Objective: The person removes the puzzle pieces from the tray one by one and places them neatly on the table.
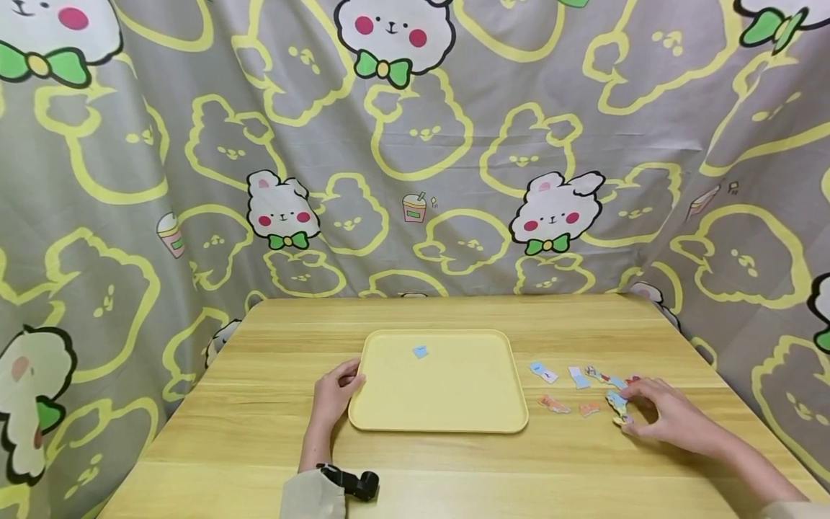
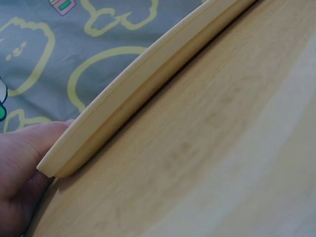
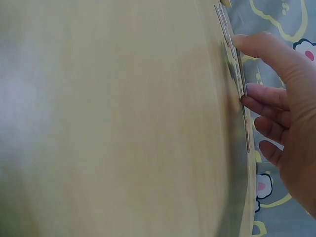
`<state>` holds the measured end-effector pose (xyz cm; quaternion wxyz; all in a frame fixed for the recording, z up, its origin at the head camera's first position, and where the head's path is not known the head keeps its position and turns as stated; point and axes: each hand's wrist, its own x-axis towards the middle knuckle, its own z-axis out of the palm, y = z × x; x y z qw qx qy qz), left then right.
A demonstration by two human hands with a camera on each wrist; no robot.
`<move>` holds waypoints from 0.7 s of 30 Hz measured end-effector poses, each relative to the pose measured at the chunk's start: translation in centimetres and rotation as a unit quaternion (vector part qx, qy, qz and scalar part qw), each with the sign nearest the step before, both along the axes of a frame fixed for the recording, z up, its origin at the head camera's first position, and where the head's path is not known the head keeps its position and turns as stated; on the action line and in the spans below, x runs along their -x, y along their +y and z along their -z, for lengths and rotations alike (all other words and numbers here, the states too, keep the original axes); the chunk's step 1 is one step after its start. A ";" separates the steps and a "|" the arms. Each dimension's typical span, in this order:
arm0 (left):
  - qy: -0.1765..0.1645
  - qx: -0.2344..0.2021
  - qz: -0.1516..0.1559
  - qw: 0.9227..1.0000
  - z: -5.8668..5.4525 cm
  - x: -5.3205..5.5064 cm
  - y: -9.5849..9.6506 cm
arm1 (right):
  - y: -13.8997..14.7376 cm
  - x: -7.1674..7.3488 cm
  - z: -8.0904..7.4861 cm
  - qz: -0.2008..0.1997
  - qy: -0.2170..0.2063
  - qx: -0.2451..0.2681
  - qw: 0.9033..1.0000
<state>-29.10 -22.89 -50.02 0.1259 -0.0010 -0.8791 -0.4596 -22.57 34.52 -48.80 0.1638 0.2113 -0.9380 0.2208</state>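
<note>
A pale yellow tray [image 1: 441, 389] lies on the table, and my left hand [image 1: 336, 393] grips its left edge, the thumb over the rim. In the left wrist view the tray's side wall [image 2: 118, 98] runs up from that hand [image 2: 24, 168]. To the right of the tray, my right hand [image 1: 668, 414] pinches a blue-and-yellow puzzle piece [image 1: 616, 404] between thumb and fingertips, low over the table. The right wrist view shows this hand [image 3: 291, 108] at the edges of several thin pieces. A small blue puzzle piece [image 1: 421, 352] lies in the tray near its far side.
Between the tray and my right hand lie several loose pieces, among them a blue-and-white piece [image 1: 578, 377], orange pieces [image 1: 554, 404] and a blue-and-lilac piece [image 1: 543, 372]. A grey patterned curtain [image 1: 454, 166] hangs behind and beside the wooden table [image 1: 259, 432].
</note>
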 end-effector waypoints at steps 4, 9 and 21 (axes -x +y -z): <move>0.009 0.002 -0.001 1.000 0.1 0.0 0.0 | -0.1 0.0 -0.3 0.021 -0.018 -0.031 0.999; 0.016 0.000 -0.002 1.000 0.2 0.0 0.0 | -0.1 0.1 -0.6 0.024 -0.018 -0.050 0.998; 0.001 -0.008 -0.001 1.000 0.0 0.1 0.0 | -0.3 0.1 -1.3 0.015 -0.032 -0.077 0.996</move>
